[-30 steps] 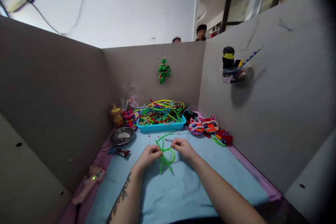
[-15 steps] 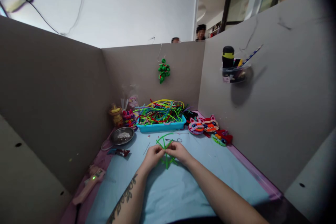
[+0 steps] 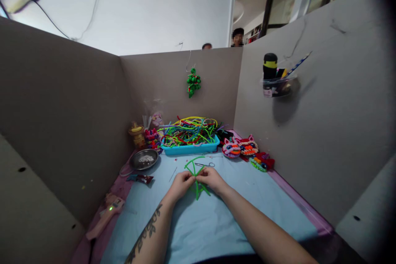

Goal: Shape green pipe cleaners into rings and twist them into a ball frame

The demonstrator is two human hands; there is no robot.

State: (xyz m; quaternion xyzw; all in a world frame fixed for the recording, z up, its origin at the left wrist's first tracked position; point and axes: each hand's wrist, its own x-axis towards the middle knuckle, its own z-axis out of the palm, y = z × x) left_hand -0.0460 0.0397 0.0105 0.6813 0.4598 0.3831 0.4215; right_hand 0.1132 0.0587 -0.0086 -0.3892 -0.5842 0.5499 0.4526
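Note:
Bright green pipe cleaners, joined in a spoked, wheel-like shape, are held up over the blue cloth. My left hand pinches them near the centre with thumb and fingertips. From the other side my right hand pinches the same middle point, its fingertips almost touching the left ones. Green strands stick out above and below the fingers; the exact joint is hidden by them. Just behind my right hand lies a pair of scissors on the cloth. A thin stick rests to the left of the green shape.
A blue tray heaped with coloured pipe cleaners stands at the back. Finished fuzzy pieces lie to its right. On the left are a metal bowl of small white bits and a pink glue gun. Grey partitions enclose the table.
Both hands keep their pinch on the green pipe cleaners. The green shape has turned slightly in the fingers; otherwise the scene stays the same apart from a small camera shift.

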